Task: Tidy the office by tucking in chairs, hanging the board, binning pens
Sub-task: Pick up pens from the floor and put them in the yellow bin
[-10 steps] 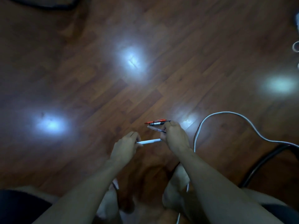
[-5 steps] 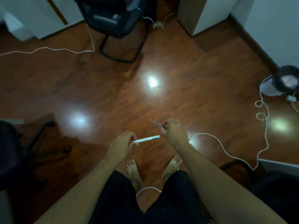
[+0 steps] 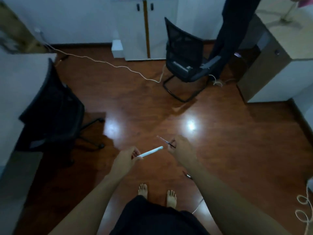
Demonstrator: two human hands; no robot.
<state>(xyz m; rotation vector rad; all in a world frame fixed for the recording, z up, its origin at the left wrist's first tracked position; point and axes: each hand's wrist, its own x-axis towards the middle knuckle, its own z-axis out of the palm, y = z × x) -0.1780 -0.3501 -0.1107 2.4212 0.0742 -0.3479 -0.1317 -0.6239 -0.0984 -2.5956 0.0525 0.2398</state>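
My left hand (image 3: 126, 161) pinches a white pen (image 3: 150, 152) that points up and to the right. Close beside it, my right hand (image 3: 183, 150) is closed on a thin clear pen (image 3: 164, 140) whose tip sticks out to the upper left. Both hands hover at waist height over the wooden floor. A dark pen with a red end (image 3: 187, 175) shows just under my right forearm; I cannot tell whether it lies on the floor. A black swivel chair (image 3: 52, 114) stands at the left, a black sled-base chair (image 3: 184, 60) at the back.
A white desk (image 3: 15, 85) runs along the left. A white cabinet (image 3: 145, 29) stands at the back wall, a grey-and-white desk (image 3: 274, 65) at the right. A white cable (image 3: 108, 62) crosses the floor; coiled cable (image 3: 304, 206) lies at the right. My bare feet (image 3: 157, 194) are below.
The view has lifted from the floor to the room as I stood up. Both hands kept their pens; the red and dark pens seen in my right hand earlier no longer show there.
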